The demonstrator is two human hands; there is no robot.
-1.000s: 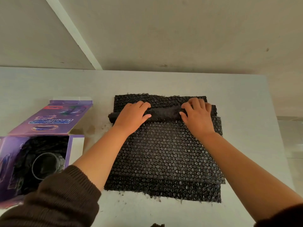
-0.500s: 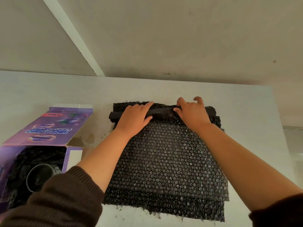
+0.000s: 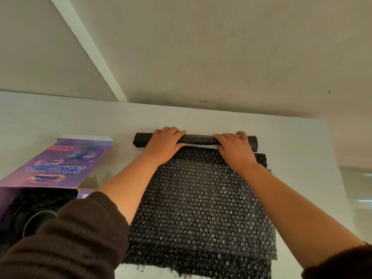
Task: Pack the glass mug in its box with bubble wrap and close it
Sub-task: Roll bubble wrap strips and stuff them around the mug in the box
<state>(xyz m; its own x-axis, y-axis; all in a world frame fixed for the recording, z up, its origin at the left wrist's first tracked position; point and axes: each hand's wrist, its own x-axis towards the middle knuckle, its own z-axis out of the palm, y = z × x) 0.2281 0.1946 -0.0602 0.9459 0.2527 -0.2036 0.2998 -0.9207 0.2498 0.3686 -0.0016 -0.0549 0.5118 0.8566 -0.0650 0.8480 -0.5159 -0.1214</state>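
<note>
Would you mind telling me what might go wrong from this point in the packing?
1. The black roll that both hands grip lies close to the table's far edge; pushed further, it might drop off.
2. The left sleeve hangs over the open purple box holding the glass mug, so drawing the arm back might knock it.

- Both hands, left hand [image 3: 164, 146] & right hand [image 3: 234, 151], push the roll [image 3: 198, 139] farther across the table [image 3: 291, 141].
- Roll now past the bubble wrap sheets [image 3: 201, 200], off their far edge.
</note>
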